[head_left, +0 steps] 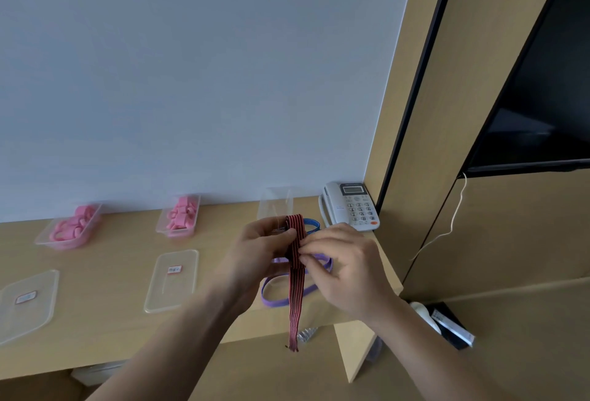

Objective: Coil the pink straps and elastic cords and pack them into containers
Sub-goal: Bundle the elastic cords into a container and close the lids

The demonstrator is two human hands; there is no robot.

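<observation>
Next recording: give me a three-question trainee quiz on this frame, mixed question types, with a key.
1. True or false: the left hand and the right hand both hold the striped cord.
2. How many containers hold pink straps? A one, B two, C four.
3. Fill in: the band lying on the desk beneath the hands is ___ in colour.
Key: 1 true; 2 B; 3 purple.
</observation>
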